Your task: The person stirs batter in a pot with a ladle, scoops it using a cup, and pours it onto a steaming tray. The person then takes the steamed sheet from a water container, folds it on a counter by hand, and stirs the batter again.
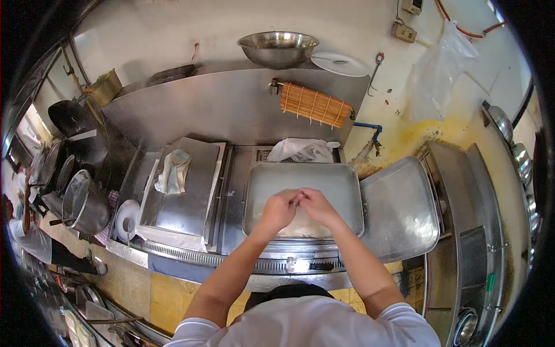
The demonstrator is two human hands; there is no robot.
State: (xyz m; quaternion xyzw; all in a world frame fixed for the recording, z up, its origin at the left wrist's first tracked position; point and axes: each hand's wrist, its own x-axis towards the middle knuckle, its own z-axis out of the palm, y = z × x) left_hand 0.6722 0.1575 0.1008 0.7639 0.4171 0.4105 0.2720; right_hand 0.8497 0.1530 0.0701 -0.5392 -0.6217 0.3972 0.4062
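Observation:
My left hand (281, 209) and my right hand (317, 206) meet over a large rectangular metal tray (247, 199). Their fingers are curled and pressed together at the tips; whatever lies between them, if anything, is hidden. Inside the tray is a pale, cloudy layer, whitish near the front edge; I cannot tell whether it is liquid. Behind the tray lies a crumpled clear plastic bag (303, 150). To the right, a second shallow metal tray (399, 208) rests at a slant against the first.
A folded cloth (173, 172) lies on a metal lid (182, 202) at left, near a white plate (128, 220) and a big pot (85, 202). A bamboo mat (315, 104) hangs behind. Above stand a steel bowl (277, 49) and a white lid (340, 63). Another person (34, 237) is far left.

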